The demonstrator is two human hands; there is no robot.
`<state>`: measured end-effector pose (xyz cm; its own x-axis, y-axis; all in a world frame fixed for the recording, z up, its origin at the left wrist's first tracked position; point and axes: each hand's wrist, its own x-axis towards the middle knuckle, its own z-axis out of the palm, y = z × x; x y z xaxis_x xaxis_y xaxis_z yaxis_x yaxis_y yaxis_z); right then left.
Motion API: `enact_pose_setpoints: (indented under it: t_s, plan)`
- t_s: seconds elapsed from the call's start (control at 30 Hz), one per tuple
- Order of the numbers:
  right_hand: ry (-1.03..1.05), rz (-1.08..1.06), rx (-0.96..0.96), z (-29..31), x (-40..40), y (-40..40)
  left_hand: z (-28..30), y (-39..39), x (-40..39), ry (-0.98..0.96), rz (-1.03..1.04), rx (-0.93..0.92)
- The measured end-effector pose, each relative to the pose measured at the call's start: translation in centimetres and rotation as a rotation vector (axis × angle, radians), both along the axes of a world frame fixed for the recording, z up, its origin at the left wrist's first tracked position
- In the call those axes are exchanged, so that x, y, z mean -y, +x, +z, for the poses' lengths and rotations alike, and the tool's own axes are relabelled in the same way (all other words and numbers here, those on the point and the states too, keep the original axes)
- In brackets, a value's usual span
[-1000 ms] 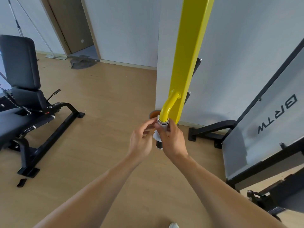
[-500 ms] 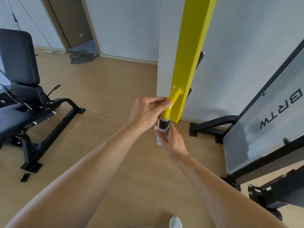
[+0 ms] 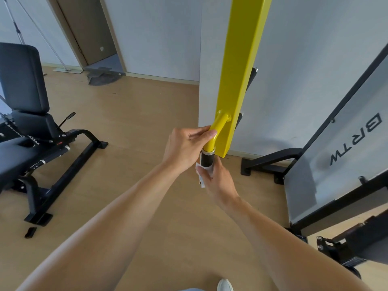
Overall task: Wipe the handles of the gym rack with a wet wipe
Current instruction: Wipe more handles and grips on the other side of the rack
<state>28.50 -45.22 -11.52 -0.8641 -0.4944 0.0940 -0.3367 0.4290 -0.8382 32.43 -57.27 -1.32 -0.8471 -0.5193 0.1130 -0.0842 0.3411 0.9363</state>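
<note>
Our left hand (image 3: 184, 148) curls round the yellow handle (image 3: 216, 131) of the rack post (image 3: 243, 66); just below, our right hand (image 3: 218, 181) wraps the white wipe (image 3: 202, 175) round its black sleeve (image 3: 206, 159). A black bench (image 3: 27, 131) stands far left, a grey panel (image 3: 344, 156) right.

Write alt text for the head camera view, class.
A person's right hand wraps a wet wipe around a black grip on a yellow rack handle, which the left hand holds higher up. A black bench stands left.
</note>
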Motion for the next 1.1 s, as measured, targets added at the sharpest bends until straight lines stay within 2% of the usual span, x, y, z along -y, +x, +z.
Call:
enact_pose_setpoints:
  t_s: [0.13,0.2,0.3,0.37,0.5,0.7,0.83,0.9,1.03,1.1]
  plan:
    - [-0.195,-0.105,-0.032,2.8,0.2,-0.4,0.0,0.2,0.1,0.004,0.018,0.018]
    - [-0.151,-0.13,-0.019,2.3,0.3,-0.5,0.0,0.2,0.0,0.008,0.025,0.018]
    - [0.035,-0.096,0.075,0.4,0.3,-0.1,0.0,0.1,-0.3,0.011,0.033,0.014]
    - [0.033,-0.084,0.088,0.1,0.3,0.2,0.1,0.1,-0.4,-0.001,0.025,0.016]
    - [-0.102,-0.121,-0.032,0.6,0.7,0.4,0.0,0.0,-0.6,0.017,-0.013,0.029]
    - [0.102,-0.069,0.009,-2.0,-0.4,0.5,0.1,-0.1,-0.7,-0.008,-0.017,0.021]
    - [-0.141,-0.108,-0.042,1.2,0.1,0.2,0.1,0.0,-0.5,0.009,-0.012,0.04]
    - [-0.195,-0.105,-0.036,1.9,0.4,0.1,0.0,-0.1,-0.8,0.02,-0.012,0.042]
    - [-0.013,-0.024,0.056,-0.5,-0.4,0.4,0.1,-0.2,-1.0,-0.004,0.005,0.04]
    - [0.009,0.002,0.087,-1.1,-0.7,0.4,0.1,-0.1,-0.9,-0.014,0.008,0.047]
